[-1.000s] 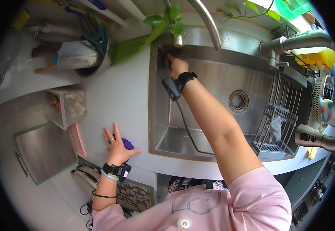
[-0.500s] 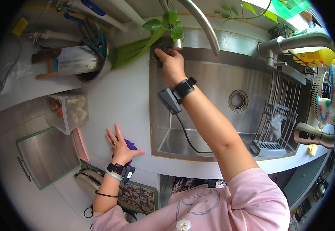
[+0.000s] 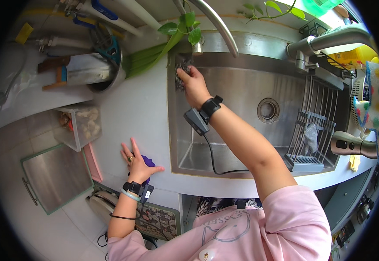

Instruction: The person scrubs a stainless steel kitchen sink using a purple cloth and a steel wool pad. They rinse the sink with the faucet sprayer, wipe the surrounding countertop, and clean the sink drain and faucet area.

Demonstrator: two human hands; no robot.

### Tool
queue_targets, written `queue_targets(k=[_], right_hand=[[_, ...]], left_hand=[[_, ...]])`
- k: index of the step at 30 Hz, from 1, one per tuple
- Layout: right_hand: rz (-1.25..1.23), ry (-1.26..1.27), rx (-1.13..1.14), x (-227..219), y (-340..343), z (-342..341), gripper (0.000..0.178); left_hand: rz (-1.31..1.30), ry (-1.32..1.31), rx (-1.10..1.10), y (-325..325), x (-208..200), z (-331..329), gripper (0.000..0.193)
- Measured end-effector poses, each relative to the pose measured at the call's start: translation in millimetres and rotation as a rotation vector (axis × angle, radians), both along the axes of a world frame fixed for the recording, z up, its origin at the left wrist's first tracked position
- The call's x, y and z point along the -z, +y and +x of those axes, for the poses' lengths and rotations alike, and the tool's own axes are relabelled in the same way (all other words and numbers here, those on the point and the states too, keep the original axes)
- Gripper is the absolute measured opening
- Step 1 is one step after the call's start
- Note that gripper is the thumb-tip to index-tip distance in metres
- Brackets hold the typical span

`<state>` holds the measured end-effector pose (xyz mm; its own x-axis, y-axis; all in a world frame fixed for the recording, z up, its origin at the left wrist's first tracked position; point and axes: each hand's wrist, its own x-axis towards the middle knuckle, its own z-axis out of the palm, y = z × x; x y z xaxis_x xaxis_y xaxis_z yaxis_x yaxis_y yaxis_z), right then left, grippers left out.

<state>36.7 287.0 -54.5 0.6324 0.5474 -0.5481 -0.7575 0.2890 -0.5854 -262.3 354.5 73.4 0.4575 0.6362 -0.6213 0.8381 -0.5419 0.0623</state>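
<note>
Right hand: my right hand [image 3: 192, 85] reaches to the far left corner of the sink [image 3: 241, 143], fingers clenched on a grey scrubber [image 3: 181, 69] and pressing it against the sink's far wall.
Scrubber: it sits just below the tap [image 3: 213, 21], at the sink's far left corner, partly hidden by my fingers.
Left hand: my left hand [image 3: 136, 163] lies flat on the bench [image 3: 133, 113], fingers spread and released, palm resting on a purple cloth [image 3: 148, 163] near the bench's near edge.
Purple cloth: only a small patch shows under my palm, to the left of the sink.
Wrists: each carries a black strap with a small dark box, and a cable runs from the right one down across the sink.
Sink: steel, with a round drain [image 3: 268, 109] towards the right and a grey dish rack [image 3: 313, 130] standing at its right side.
Far left: a steel pot [image 3: 98, 71] lies on its side on the bench, green leaves [image 3: 148, 56] beside it.
Left: a clear tub [image 3: 78, 126] stands at the bench's left edge.
</note>
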Motion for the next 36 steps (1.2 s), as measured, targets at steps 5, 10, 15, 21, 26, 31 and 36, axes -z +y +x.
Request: queue_targets(k=[5,10,15,21,26,31,36], right_hand=[[0.096,-0.046,0.062,-14.2,1.5,25.9,0.022],[-0.114,0.021,-0.300,-30.2,-31.2,-0.9,0.019],[-0.107,0.068,-0.235,-28.1,-21.5,11.4,0.022],[-0.229,0.086,-0.525,-7.8,-35.6,7.5,0.027],[-0.351,-0.216,0.048,-0.8,-25.5,-0.5,0.030],[-0.380,-0.837,0.167,13.0,5.4,13.8,0.028],[-0.525,-0.947,0.131,56.2,-2.3,-0.3,0.028]], left_hand=[[-0.003,0.032,0.004,1.4,-0.3,1.7,0.159],[-0.021,0.061,-0.014,2.0,-1.7,4.7,0.161],[-0.020,0.065,-0.009,2.7,0.1,4.7,0.161],[-0.002,0.039,0.015,3.1,1.9,1.1,0.160],[-0.012,0.065,0.013,3.2,1.5,1.2,0.160],[-0.018,0.067,0.025,3.7,1.7,4.1,0.161],[-0.012,0.079,0.016,3.2,1.7,4.5,0.162]])
